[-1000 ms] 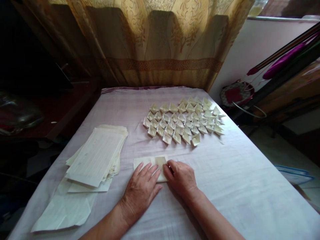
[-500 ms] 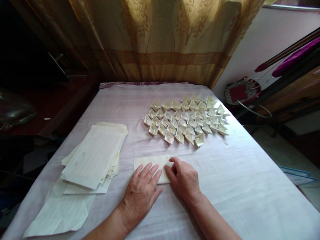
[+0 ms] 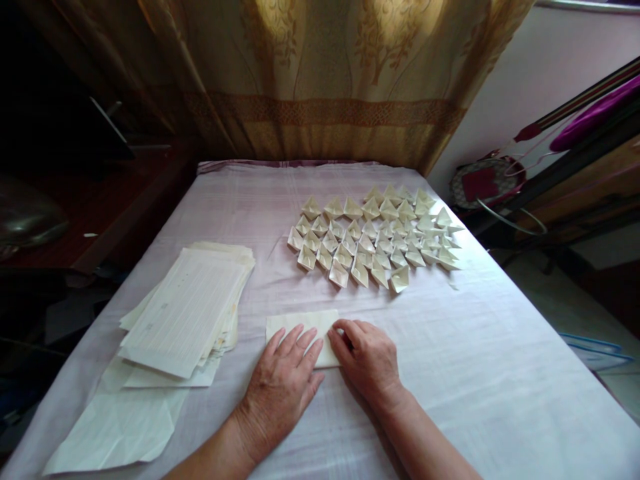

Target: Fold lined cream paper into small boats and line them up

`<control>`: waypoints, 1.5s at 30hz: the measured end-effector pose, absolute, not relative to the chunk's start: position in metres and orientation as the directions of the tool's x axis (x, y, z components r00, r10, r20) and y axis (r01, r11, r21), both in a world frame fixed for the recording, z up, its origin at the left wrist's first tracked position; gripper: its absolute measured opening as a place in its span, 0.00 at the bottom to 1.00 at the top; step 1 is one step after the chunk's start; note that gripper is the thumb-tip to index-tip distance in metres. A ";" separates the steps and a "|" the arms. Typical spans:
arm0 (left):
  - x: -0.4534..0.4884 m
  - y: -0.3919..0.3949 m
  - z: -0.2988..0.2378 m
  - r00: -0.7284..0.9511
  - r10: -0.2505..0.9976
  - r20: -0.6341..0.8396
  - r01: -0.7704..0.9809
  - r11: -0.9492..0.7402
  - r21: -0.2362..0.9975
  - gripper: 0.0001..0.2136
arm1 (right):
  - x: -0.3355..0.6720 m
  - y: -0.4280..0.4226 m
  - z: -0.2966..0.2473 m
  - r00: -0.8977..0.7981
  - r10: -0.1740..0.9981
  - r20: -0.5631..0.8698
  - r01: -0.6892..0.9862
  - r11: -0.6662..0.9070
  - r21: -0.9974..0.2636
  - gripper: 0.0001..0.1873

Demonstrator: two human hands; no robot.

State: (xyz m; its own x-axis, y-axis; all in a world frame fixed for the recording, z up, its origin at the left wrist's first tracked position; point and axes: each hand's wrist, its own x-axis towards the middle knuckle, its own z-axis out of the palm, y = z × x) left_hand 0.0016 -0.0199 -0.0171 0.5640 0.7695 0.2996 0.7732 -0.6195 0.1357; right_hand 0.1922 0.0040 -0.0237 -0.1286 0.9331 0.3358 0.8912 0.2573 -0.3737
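Observation:
A folded sheet of paper (image 3: pixel 300 320), pale and rectangular, lies flat on the cloth in front of me. My left hand (image 3: pixel 285 373) rests palm down on its left and near part, fingers stretched out and slightly spread. At the paper's right edge, my right hand (image 3: pixel 367 357) has its thumb and index finger pinched together on the sheet; its other fingers curl under and are partly hidden. Beyond the hands stand several folded paper boats (image 3: pixel 367 243) in close rows.
A stack of lined paper sheets (image 3: pixel 183 307) lies at the left, with a loose creased sheet (image 3: pixel 120 423) below it. A pale checked cloth (image 3: pixel 475 373) covers the surface. Behind it hangs a gold curtain (image 3: pixel 320 80). A patterned bag (image 3: pixel 480 183) sits beyond the right edge.
My right index finger has come down to meet the thumb at the paper's right edge. The left hand stays almost where it was on the paper.

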 end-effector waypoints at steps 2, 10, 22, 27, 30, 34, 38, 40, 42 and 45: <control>0.002 -0.020 -0.017 0.562 0.770 0.302 0.772 -0.619 0.141 0.18 | 0.192 0.004 -0.023 -0.128 0.934 0.334 0.893 0.255 -0.372 0.13; 0.004 -0.022 -0.021 0.537 0.787 0.303 0.786 -0.598 0.157 0.19 | 0.192 0.004 -0.024 -0.126 0.932 0.341 0.894 0.256 -0.368 0.12; 0.002 -0.021 -0.019 0.561 0.779 0.282 0.776 -0.613 0.150 0.19 | 0.191 0.005 -0.023 -0.123 0.938 0.325 0.895 0.246 -0.373 0.13; 0.002 -0.021 -0.021 0.551 0.783 0.289 0.779 -0.606 0.159 0.19 | 0.191 0.004 -0.024 -0.113 0.942 0.316 0.897 0.234 -0.376 0.13; 0.002 -0.021 -0.020 0.565 0.778 0.275 0.773 -0.615 0.152 0.19 | 0.191 0.004 -0.025 -0.111 0.942 0.315 0.897 0.232 -0.377 0.13; 0.002 -0.022 -0.020 0.555 0.787 0.269 0.779 -0.605 0.163 0.21 | 0.192 0.004 -0.026 -0.125 0.936 0.330 0.894 0.251 -0.372 0.13; 0.002 -0.022 -0.021 0.553 0.792 0.259 0.779 -0.602 0.175 0.20 | 0.192 0.005 -0.026 -0.125 0.935 0.332 0.897 0.250 -0.365 0.13; 0.002 -0.022 -0.020 0.557 0.791 0.253 0.777 -0.604 0.176 0.20 | 0.192 0.005 -0.026 -0.122 0.938 0.325 0.898 0.244 -0.366 0.13; 0.002 -0.021 -0.020 0.564 0.787 0.252 0.773 -0.610 0.173 0.19 | 0.192 0.005 -0.025 -0.116 0.943 0.312 0.897 0.234 -0.374 0.12; 0.002 -0.021 -0.020 0.557 0.789 0.260 0.777 -0.605 0.173 0.19 | 0.193 0.003 -0.023 -0.106 0.951 0.289 0.883 0.224 -0.412 0.11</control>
